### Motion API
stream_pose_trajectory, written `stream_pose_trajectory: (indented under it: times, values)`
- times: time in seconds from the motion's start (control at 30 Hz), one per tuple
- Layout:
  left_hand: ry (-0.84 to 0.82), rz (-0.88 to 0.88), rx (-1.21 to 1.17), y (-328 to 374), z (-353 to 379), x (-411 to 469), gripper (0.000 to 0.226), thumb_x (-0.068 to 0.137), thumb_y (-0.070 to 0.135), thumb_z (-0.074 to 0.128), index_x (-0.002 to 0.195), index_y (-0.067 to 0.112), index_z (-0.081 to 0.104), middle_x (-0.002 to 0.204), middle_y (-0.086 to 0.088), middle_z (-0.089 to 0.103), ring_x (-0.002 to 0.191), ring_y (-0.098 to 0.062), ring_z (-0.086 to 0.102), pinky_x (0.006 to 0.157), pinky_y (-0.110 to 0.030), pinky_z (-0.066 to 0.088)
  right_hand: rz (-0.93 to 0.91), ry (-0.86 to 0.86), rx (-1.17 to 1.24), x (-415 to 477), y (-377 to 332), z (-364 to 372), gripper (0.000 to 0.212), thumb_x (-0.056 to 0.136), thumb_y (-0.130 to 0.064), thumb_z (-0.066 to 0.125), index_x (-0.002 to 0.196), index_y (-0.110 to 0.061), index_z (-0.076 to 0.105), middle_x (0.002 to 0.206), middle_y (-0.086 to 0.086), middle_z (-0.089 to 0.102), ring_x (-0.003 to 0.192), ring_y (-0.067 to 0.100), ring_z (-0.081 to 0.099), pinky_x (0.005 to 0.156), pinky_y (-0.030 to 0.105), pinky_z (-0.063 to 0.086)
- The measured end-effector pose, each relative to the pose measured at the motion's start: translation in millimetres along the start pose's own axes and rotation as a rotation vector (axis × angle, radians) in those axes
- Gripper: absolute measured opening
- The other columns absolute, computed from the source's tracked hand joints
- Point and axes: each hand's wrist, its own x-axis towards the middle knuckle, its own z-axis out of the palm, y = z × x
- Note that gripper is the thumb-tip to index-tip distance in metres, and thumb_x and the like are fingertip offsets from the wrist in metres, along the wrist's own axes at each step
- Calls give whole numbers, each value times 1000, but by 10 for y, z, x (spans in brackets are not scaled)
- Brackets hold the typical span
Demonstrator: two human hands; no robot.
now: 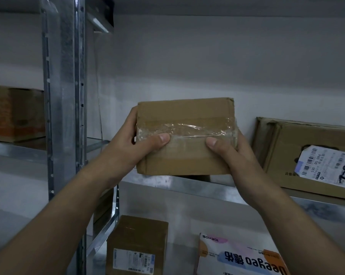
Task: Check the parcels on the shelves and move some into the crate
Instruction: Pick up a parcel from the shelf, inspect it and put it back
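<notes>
Head view: both hands hold one box point(185, 135) up in front of the middle shelf point(187, 185), clear of its metal edge and between the post point(68, 96) and a labelled box point(306, 155).

The left hand point(128, 147) grips the box's left end, thumb point(159, 140) curled over the near face and fingers wrapped behind. The right hand point(235, 155) grips the right end the same way, its thumb point(213, 142) pressed just below the tape point(187, 129). A grip at each end leaves the broad face bare and turned to the eyes, which suits reading it. This looks like the checking step.

The face shown carries only the clear tape band and no label, so any label probably sits on a hidden side, and the box may need turning to find it.

The labelled box lies on the same shelf to the right. It is tilted with its top leaning back toward the wall, so its white label point(330, 165) with handwritten digits faces outward.

On the shelf below, a small box point(137, 245) stands with a printed sticker on its front, and a printed carton point(243, 257) lies beside it, its lettering upside down from here.

A further box point(14, 114) sits in the next bay to the left, beyond the post.

The crate is not in view, so I cannot tell how far along the moving is.
</notes>
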Motion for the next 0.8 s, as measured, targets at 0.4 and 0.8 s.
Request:
stream_pose_trajectory:
  times: [0.4,0.8]
  values:
    - [9,-25,69,-39,-6,-35,75,74,57,77,142,54,45,128,21,65,119,-7,67,86,-22,60,50,1,1,-72,40,-17,87,69,-58,74,149,-34,50,131,-10,71,113,5,72,83,18,58]
    - [72,-168,-206,163,-62,-70,69,89,85,36,146,52,55,145,15,64,130,-16,65,94,-45,60,68,24,91,-20,-201,-13,111,64,-100,59,150,-30,55,145,1,66,135,22,62,118,57,42]
